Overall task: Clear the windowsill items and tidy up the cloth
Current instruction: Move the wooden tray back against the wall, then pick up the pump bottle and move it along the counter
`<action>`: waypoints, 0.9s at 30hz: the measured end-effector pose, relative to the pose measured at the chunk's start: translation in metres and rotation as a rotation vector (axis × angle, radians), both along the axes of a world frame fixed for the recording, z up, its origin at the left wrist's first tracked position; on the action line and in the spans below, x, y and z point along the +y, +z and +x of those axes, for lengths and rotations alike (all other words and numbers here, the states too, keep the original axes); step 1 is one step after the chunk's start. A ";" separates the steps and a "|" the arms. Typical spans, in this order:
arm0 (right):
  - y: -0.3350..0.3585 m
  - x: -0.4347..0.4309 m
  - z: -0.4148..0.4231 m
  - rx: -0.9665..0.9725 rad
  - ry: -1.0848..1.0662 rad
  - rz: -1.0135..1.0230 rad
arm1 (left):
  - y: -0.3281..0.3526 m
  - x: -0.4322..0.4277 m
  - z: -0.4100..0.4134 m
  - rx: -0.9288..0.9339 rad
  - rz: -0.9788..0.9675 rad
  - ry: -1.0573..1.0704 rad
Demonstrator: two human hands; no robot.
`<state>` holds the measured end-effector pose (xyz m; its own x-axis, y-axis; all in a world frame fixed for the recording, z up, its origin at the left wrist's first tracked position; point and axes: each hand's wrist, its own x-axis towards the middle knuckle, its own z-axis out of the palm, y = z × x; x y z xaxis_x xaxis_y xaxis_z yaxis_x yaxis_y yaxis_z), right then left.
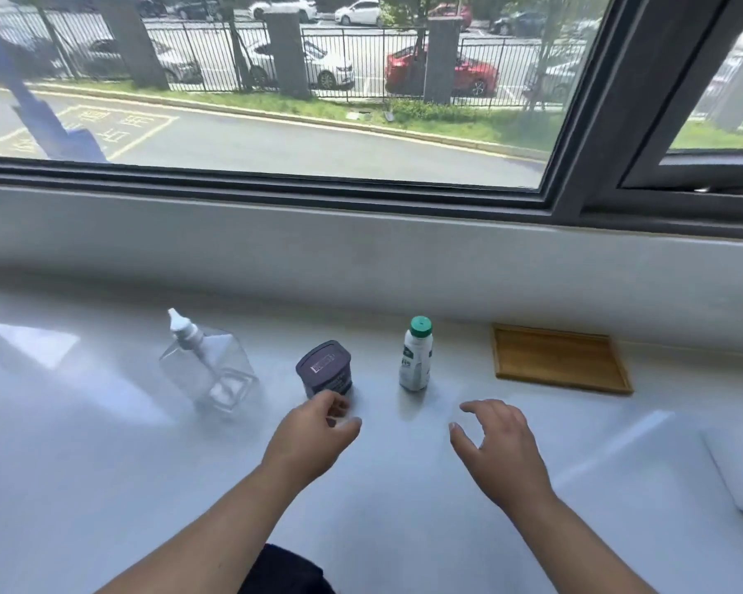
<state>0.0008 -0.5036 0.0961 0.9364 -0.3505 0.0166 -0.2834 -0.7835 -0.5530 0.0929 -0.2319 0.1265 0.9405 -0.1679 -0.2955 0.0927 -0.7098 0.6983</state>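
Three items stand in a row on the white windowsill [104, 465]: a clear pump bottle [209, 370] at the left, a dark purple jar [324, 370] in the middle, a white bottle with a green cap [416, 355] to its right. My left hand [314, 435] hovers just in front of the jar, fingers curled and apart, holding nothing. Spread open and empty, my right hand [496, 443] is in front and to the right of the white bottle. A folded white cloth [738, 469] lies at the right edge.
A shallow wooden tray [560, 358] sits against the wall to the right of the bottles. Behind the sill rises a white ledge and the dark window frame [575, 182]. A dark object [284, 572] shows at the bottom edge between my arms.
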 end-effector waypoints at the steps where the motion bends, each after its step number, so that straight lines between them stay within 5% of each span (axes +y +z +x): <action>1: 0.006 0.025 0.003 -0.006 0.029 -0.004 | 0.005 0.027 -0.002 -0.017 0.009 0.027; 12: 0.068 0.264 0.047 -0.100 0.229 0.091 | 0.066 0.271 -0.008 -0.243 0.143 0.309; 20: 0.040 0.316 0.101 0.036 0.142 0.293 | 0.057 0.270 0.052 -0.202 0.173 0.247; 27: -0.024 0.338 0.178 0.393 -0.008 0.732 | 0.005 0.233 0.116 -0.122 0.190 0.236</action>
<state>0.1788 -0.1654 0.0720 0.8238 -0.1517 -0.5462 -0.5664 -0.2609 -0.7817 0.2087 0.0013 0.1316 0.9773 0.1059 -0.1837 0.1938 -0.7975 0.5713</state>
